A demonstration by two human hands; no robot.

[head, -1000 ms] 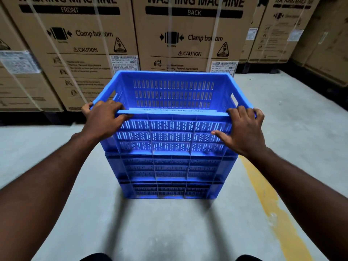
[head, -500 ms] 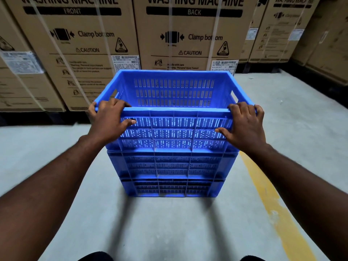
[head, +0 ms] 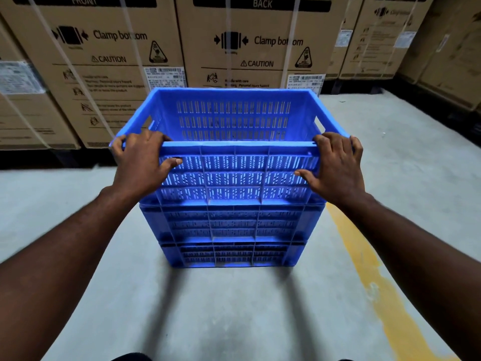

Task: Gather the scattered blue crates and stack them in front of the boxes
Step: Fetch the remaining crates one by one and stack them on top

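Note:
Three blue slotted crates stand stacked on the concrete floor in front of the cardboard washing-machine boxes (head: 109, 74). The top crate (head: 234, 175) is open and empty and rests on the middle crate (head: 231, 225), which sits on the bottom crate (head: 231, 254). My left hand (head: 141, 162) grips the near-left corner of the top crate's rim. My right hand (head: 335, 165) grips the near-right corner, thumb on the front wall.
A second box marked BACK (head: 260, 48) stands right behind the stack. More boxes (head: 442, 48) line the far right on dark pallets. A worn yellow floor line (head: 374, 282) runs along the right of the stack. Bare grey floor (head: 221, 313) lies between me and the crates.
The top crate has sunk slightly and now sits flush on the stack. My hands have stayed on its near corners. The view has moved a little closer.

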